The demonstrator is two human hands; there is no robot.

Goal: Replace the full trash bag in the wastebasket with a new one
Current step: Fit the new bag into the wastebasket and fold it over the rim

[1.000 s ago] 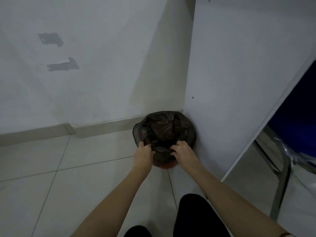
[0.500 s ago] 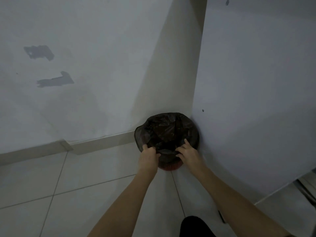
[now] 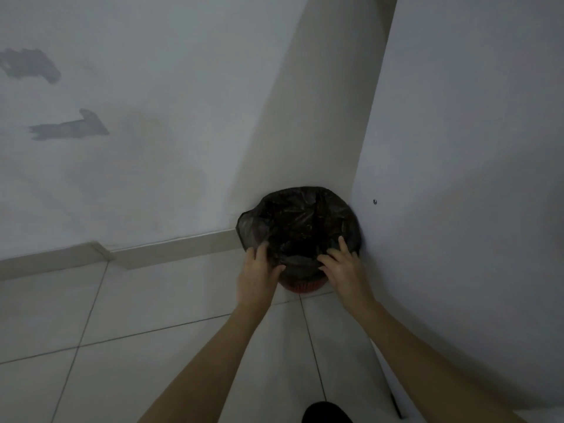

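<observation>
A dark, thin trash bag [image 3: 297, 221] lines a small reddish wastebasket [image 3: 302, 285] that stands on the floor in the corner between the wall and a white panel. The bag's edge is folded over the basket's rim and hides most of it; only the basket's lower front shows. My left hand [image 3: 259, 270] pinches the bag's near-left edge. My right hand [image 3: 343, 267] grips the near-right edge with two fingers stretched along the rim. What lies inside the bag is too dark to make out.
A white wall with grey paint patches [image 3: 68, 128] and a pale baseboard [image 3: 171, 248] runs along the left. A white panel [image 3: 457, 178] with a small screw [image 3: 374, 202] stands close on the right. Light floor tiles [image 3: 152, 346] spread in front.
The view has tilted up and moved closer, so the chair at the right has left the frame. Both hands stay on the bag's near edge; my right fingers have stretched further along the rim.
</observation>
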